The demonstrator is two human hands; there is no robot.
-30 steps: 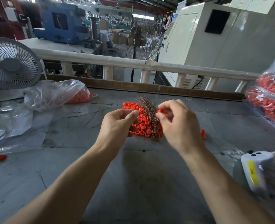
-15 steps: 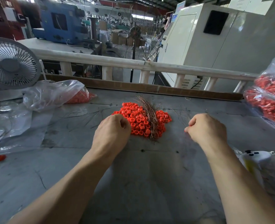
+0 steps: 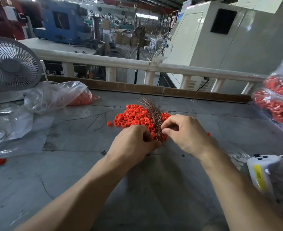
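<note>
A pile of small red plastic rings [image 3: 130, 117] lies on the grey table [image 3: 80, 164]. A bundle of thin brown wires [image 3: 151, 110] lies across the pile. My left hand [image 3: 134, 142] is at the pile's near edge, with thumb and fingers curled in on a red ring there; the fingertips hide it. Just to its right, my right hand [image 3: 185, 132] pinches thin wire at the near end of the bundle with thumb and forefinger. The two hands are almost touching.
A desk fan [image 3: 11, 64] stands at the far left beside a clear bag of red rings [image 3: 57, 95] and loose plastic sheet [image 3: 9, 124]. A full bag of red parts [image 3: 277, 100] sits far right. A white handheld device [image 3: 260, 172] lies near right. A stray red ring [image 3: 0, 161] lies left.
My right hand went out to the right, away from the pile, then came back to the wire bundle. My left hand dropped onto the pile's near edge and curled its fingers in.
</note>
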